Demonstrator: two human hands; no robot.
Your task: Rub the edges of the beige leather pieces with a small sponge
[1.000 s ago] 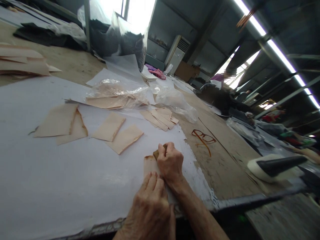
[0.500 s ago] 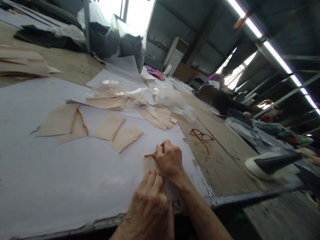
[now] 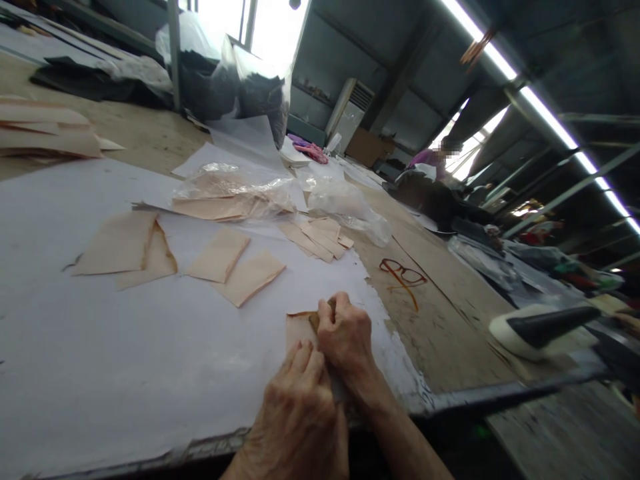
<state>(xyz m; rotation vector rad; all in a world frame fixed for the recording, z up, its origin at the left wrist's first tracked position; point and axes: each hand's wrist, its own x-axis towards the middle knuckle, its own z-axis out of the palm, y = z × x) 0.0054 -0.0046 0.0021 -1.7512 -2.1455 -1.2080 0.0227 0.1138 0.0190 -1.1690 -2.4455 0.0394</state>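
A pale beige piece (image 3: pixel 298 329) with a brown upper edge lies on the white sheet (image 3: pixel 150 360) near the table's front. My left hand (image 3: pixel 303 400) rests on its lower part, fingers stretched out and pressing it down. Just to the right, my right hand (image 3: pixel 345 337) is closed around a small brown flat tool (image 3: pixel 314 321). The tool's end touches the piece near its top edge, and most of it is hidden in my fingers. Further back lie two similar beige pieces (image 3: pixel 216 257) with brown-stained edges.
More beige pieces (image 3: pixel 117 247) lie at the left, others (image 3: pixel 320 237) behind. Clear plastic bags (image 3: pixel 235 183) sit further back. Glasses (image 3: pixel 404 273) and a white object with a black handle (image 3: pixel 530 330) are at the right. A person (image 3: pixel 430 160) stands in the distance.
My right hand has shifted slightly right and down, and the tool now shows inside the piece's top edge. My left hand stays in place on the piece.
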